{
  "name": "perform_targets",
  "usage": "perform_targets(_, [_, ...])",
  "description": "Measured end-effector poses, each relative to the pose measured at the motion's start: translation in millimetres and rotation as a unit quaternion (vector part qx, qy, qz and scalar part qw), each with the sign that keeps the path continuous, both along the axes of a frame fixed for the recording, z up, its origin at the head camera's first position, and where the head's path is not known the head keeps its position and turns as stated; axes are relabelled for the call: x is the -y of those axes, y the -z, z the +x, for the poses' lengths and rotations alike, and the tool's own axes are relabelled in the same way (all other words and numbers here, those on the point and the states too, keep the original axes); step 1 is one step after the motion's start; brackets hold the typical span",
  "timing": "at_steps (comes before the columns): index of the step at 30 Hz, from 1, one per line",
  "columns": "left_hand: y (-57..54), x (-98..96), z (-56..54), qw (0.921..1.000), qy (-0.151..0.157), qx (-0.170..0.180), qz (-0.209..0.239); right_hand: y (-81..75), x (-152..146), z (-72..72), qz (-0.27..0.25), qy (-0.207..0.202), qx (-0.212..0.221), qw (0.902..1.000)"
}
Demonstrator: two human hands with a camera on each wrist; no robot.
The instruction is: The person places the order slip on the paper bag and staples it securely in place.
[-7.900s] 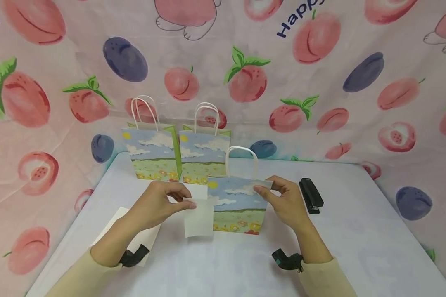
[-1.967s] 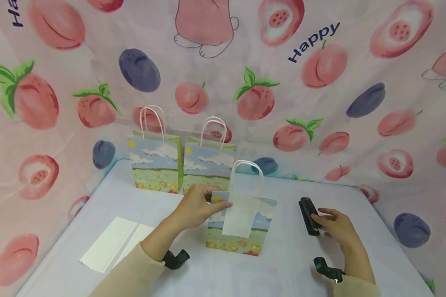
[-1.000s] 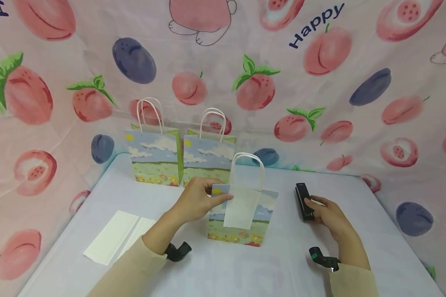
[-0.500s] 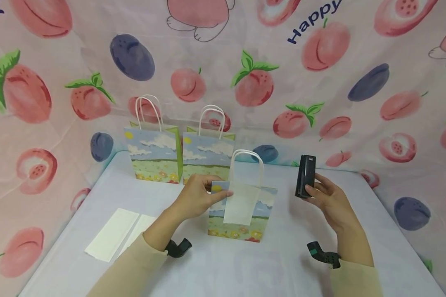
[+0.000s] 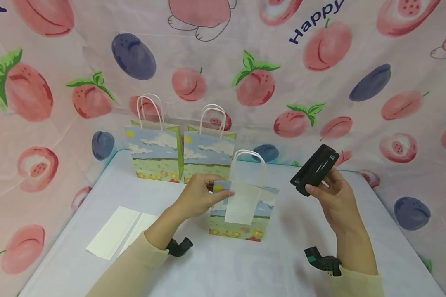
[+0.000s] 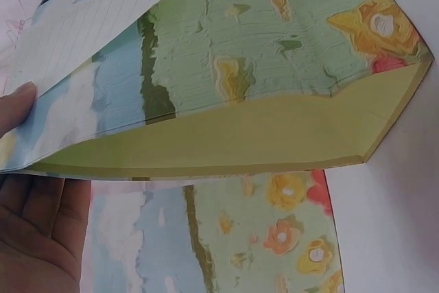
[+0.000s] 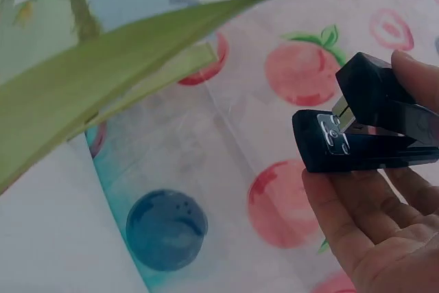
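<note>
My left hand [image 5: 198,197] pinches the upper left edge of a paper gift bag [image 5: 238,232] printed with sky and flowers, plus a slip of white paper [image 5: 241,204] lying over its front. The left wrist view shows faint lines on that slip [image 6: 103,29], the thumb near its edge and the other fingers behind the bag's panel. To the right, my right hand [image 5: 336,198] holds a black stapler [image 5: 315,169] in the air, tilted. In the right wrist view the stapler's [image 7: 367,118] jaws stand apart, with the thumb on top and fingers beneath.
Two matching gift bags, one at the left [image 5: 154,154] and one beside it [image 5: 208,154], stand upright at the back. Two white paper sheets [image 5: 113,232] lie at the left of the white table [image 5: 223,272]. A fruit-print cloth [image 5: 223,53] hangs behind.
The slip went from beside the bag to its front. My right hand let go of the bag, took the stapler from the table, lifted it and turned it. My left hand lately keeps still.
</note>
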State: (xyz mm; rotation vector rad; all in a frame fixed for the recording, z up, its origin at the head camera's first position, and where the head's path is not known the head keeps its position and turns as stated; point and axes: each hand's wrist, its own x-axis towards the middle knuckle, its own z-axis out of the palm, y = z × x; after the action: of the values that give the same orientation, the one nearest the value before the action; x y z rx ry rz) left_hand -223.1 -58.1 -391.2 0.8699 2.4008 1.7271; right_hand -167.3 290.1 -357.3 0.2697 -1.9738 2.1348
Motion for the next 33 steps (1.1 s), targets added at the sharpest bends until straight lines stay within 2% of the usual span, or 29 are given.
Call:
perform_targets(4, [-1.0,-1.2,1.0,1.0,0.006,-0.002,0.005,-7.3,9,6.2,-0.016,-0.003,-0.045,0.9989])
perform_targets(10, [-0.8,-2.7,0.9,0.9999,0.012,-0.001,0.008,-15.1,19,13.7,-0.051,-0.014,-0.114,0.9921])
perform_targets(16, [0.5,-3.4,0.0,0.9998,0.015,-0.003,0.009,-19.3,28,18.4,-0.083,-0.063,-0.179,0.9783])
perform_targets(27, [0.9,-3.7,2.2,0.9997,0.018,-0.013,0.013,-20.3,53,22.9,-0.029,-0.089,-0.208,0.9737])
perform_targets(31, [1.2,-4.6,3.2,0.9995,0.022,-0.012,0.017,-19.1,64,23.5,0.01,-0.09,-0.223,0.9706])
perform_targets(33, [1.4,-5.3,3.5,0.9995,0.022,-0.012,0.018,-17.9,68,23.9,0.039,-0.076,-0.231,0.9692])
